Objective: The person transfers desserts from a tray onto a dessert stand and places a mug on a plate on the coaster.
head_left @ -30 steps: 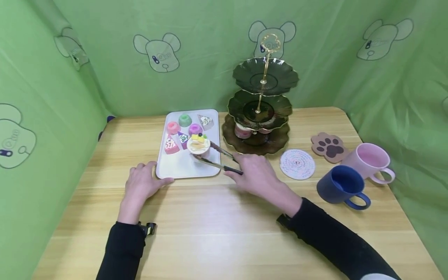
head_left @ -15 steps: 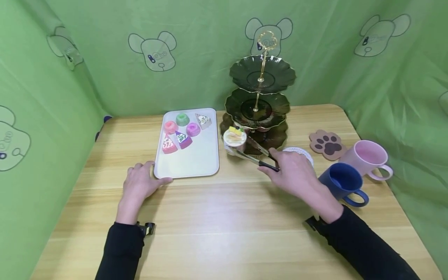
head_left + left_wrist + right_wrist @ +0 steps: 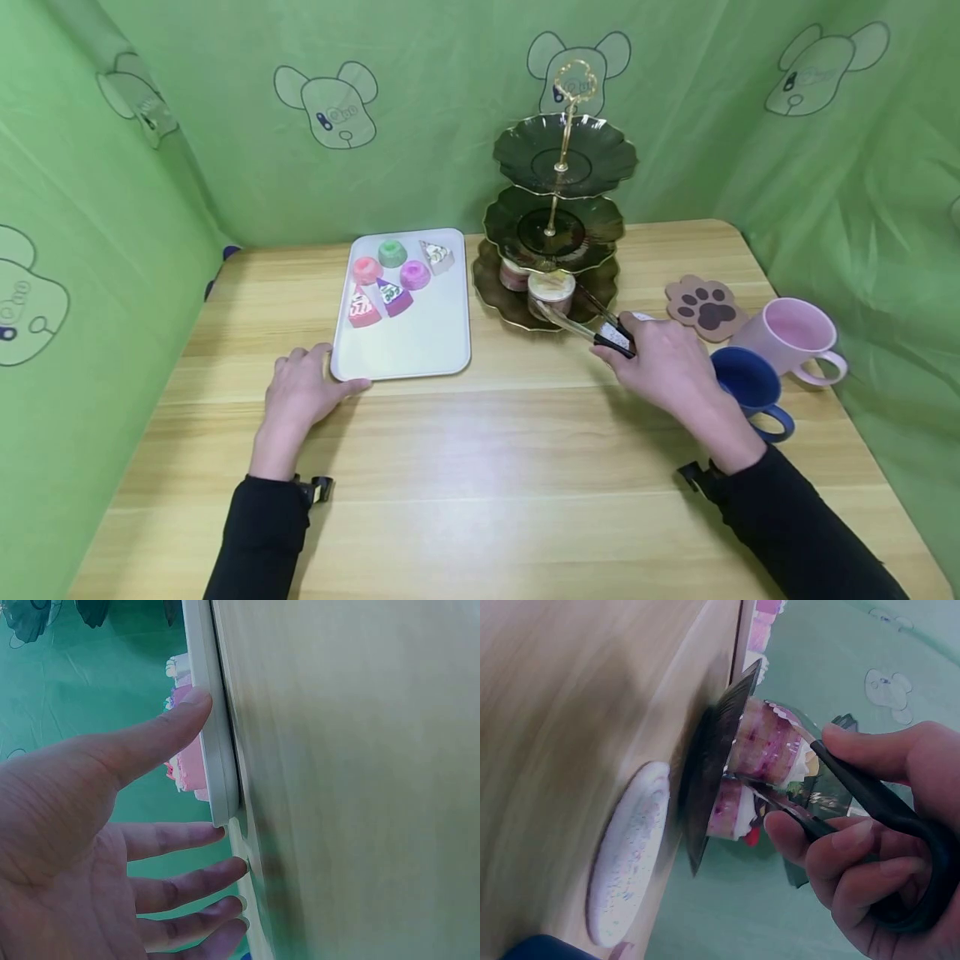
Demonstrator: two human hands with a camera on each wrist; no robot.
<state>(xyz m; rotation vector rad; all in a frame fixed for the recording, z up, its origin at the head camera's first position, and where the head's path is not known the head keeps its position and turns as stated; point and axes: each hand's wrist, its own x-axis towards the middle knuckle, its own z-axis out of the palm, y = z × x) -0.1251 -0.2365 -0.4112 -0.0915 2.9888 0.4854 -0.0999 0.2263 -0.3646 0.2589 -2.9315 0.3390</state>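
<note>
My right hand (image 3: 667, 362) grips black-handled tongs (image 3: 576, 325). Their tips are around a small cream-topped cake cup (image 3: 551, 298) at the front of the stand's bottom plate (image 3: 498, 304). In the right wrist view this cake (image 3: 763, 746) shows a pink-and-beige side and appears to sit on the plate; the middle tier partly covers it in the head view. Another cake cup (image 3: 513, 275) is beside it. My left hand (image 3: 300, 392) touches the white tray's (image 3: 408, 354) near left corner, thumb (image 3: 169, 735) against the edge and fingers extended.
Toy pastries lie on the tray, including a green ring cake (image 3: 392, 253) and a pink slice (image 3: 363, 308). The upper plates (image 3: 517, 154) overhang the bottom one. Right of the stand are a round coaster (image 3: 634, 851), a paw coaster (image 3: 705, 308), a pink mug (image 3: 795, 337) and a blue mug (image 3: 742, 375).
My right hand has carried the cake cup in the tongs from over the tray rightward onto the stand's bottom plate. My left hand has stayed at the tray corner.
</note>
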